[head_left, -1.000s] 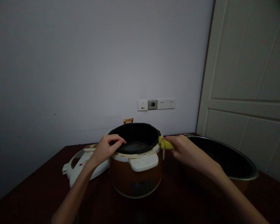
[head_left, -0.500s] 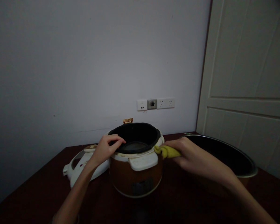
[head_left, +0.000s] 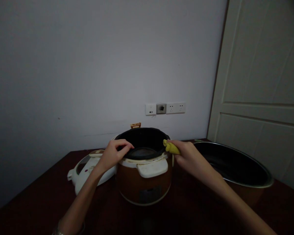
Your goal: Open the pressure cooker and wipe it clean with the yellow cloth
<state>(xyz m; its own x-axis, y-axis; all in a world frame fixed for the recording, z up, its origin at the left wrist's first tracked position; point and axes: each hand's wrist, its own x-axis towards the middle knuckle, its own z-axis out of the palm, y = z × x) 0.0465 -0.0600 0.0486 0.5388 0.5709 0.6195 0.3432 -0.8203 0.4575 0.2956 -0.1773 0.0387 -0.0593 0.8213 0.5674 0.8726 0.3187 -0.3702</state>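
Observation:
An orange and white rice cooker [head_left: 144, 182] stands open on the dark table, its black inner rim facing up. My left hand [head_left: 114, 154] grips the cooker's left rim, fingers curled over the edge. My right hand [head_left: 188, 156] is closed on a small yellow cloth [head_left: 170, 147], pressed against the right side of the rim. The cooker's white lid [head_left: 88, 169] lies on the table just left of the cooker, behind my left wrist.
A large dark inner pot with a metal rim [head_left: 257, 182] sits on the table to the right of my right arm. The dark wooden table [head_left: 39, 202] meets a pale wall with power sockets [head_left: 165, 108]. A white door [head_left: 262, 81] stands at the right.
My right hand slid the yellow cloth from the right rim down toward the front, then back up along the rim's right edge. My left hand kept its hold on the left rim.

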